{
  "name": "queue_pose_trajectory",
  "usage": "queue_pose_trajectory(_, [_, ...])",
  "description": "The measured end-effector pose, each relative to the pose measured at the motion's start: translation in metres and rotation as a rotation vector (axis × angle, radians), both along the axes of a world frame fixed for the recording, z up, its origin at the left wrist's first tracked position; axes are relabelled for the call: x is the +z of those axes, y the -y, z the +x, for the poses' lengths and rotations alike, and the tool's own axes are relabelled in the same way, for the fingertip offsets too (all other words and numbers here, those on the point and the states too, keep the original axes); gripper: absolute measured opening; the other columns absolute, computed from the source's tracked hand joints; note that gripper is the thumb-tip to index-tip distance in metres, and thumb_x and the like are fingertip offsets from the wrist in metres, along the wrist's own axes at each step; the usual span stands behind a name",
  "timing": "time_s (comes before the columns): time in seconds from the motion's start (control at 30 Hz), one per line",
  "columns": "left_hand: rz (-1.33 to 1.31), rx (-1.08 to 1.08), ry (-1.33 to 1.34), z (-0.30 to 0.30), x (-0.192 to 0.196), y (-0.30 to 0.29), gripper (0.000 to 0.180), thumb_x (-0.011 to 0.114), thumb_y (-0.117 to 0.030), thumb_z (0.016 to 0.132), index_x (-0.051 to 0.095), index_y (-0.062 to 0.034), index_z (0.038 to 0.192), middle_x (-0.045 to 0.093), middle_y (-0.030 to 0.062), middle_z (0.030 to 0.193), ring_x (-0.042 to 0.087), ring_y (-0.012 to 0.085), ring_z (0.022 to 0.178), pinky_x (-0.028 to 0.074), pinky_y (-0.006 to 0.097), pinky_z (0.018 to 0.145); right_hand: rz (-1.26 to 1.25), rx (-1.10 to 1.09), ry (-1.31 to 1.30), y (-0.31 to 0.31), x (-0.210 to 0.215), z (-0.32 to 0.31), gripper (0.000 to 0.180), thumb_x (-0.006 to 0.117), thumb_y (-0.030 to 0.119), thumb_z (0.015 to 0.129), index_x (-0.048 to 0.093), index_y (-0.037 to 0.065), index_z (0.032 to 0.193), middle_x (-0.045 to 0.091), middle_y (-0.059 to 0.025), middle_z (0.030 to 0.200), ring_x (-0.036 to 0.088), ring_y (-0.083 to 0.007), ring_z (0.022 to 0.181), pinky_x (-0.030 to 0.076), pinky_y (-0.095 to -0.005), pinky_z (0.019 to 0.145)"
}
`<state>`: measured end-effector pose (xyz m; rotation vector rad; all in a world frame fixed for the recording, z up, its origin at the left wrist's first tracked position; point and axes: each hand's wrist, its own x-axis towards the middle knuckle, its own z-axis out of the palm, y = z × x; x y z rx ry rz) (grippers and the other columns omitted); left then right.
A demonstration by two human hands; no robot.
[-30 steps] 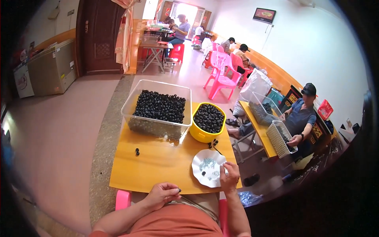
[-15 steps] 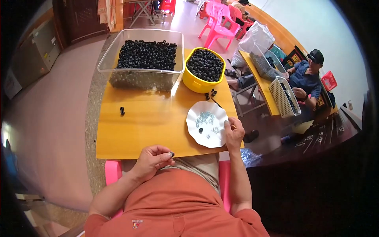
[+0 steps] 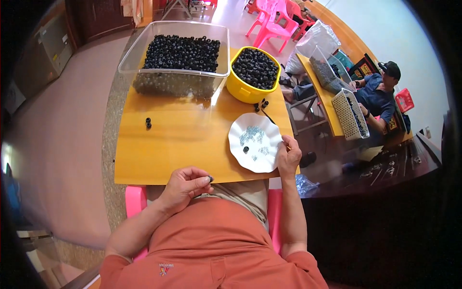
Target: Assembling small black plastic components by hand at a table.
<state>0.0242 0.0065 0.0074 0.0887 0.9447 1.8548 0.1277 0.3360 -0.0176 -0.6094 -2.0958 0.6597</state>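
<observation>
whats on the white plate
The white plate holds small silvery bits and one black piece. The right hand covers part of its right edge; whatever lies beneath cannot be seen.

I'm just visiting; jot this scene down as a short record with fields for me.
Left hand: pinching a small black piece
Right hand: at the right rim of the white plate; grip unclear
Plate: wavy-edged, with tiny pale bits and one black bead
Containers: clear bin and yellow tub, both holding many black pieces
Loose pieces: two on the left of the table, a few by the tub
Neighbour: person in dark cap at another table, by a white basket
</observation>
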Motion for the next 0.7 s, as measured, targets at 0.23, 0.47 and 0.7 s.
queue_pose_trajectory(0.23, [-0.016,-0.011,0.007,-0.001,0.001,-0.001,0.012,0.065,-0.004,0.087,0.063,0.0000,0.098,0.066,0.0076,0.092,0.066,0.0159,0.079,0.057,0.029,0.075,-0.068,0.021,0.013,0.000,-0.002,0.000,0.021,0.059,0.002,0.082,0.064,-0.005,0.101,0.066,-0.0100,0.098,0.062,-0.0152,0.082,0.049,-0.0262,0.075])
queue_pose_trajectory(0.47, [0.008,0.000,0.004,-0.001,-0.004,0.001,0.012,0.066,-0.005,0.086,0.063,-0.0011,0.097,0.066,0.0072,0.091,0.067,0.0180,0.078,0.058,0.028,0.072,0.109,0.007,0.072,0.007,0.005,0.001,0.019,0.061,0.003,0.082,0.065,-0.004,0.099,0.065,-0.0121,0.099,0.062,-0.0204,0.087,0.049,-0.0294,0.077])
queue_pose_trajectory(0.7, [0.021,0.022,0.019,-0.004,-0.002,0.006,0.013,0.065,-0.003,0.086,0.062,0.0004,0.098,0.065,0.0084,0.093,0.067,0.0188,0.079,0.058,0.029,0.073,0.297,0.032,0.092,0.044,0.035,-0.011,0.017,0.065,-0.001,0.078,0.065,-0.002,0.095,0.065,-0.0142,0.098,0.060,-0.0308,0.091,0.047,-0.0344,0.083])
